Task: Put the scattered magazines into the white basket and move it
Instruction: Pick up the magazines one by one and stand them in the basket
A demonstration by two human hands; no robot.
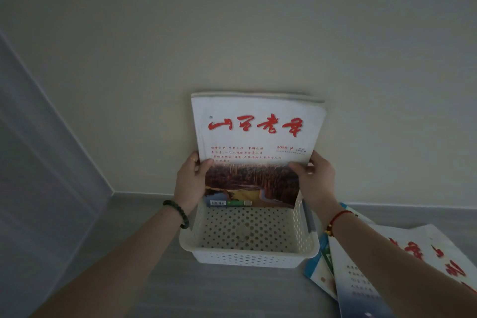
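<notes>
A white perforated basket (pixel 247 257) stands on the grey floor close to the wall. Upright in its far end is a magazine (pixel 258 134) with red calligraphy on a white cover and a dark landscape photo below; its lower edge is down inside the basket. My left hand (pixel 189 183) grips its left edge and my right hand (pixel 313 178) grips its right edge. It looks like a stack of more than one issue. More magazines (pixel 402 266) lie on the floor right of the basket, partly under my right forearm.
A pale wall (pixel 232 33) rises directly behind the basket. A grey-blue panel (pixel 38 150) closes the left side, forming a corner. Grey floor (pixel 116 253) stretches left of and in front of the basket.
</notes>
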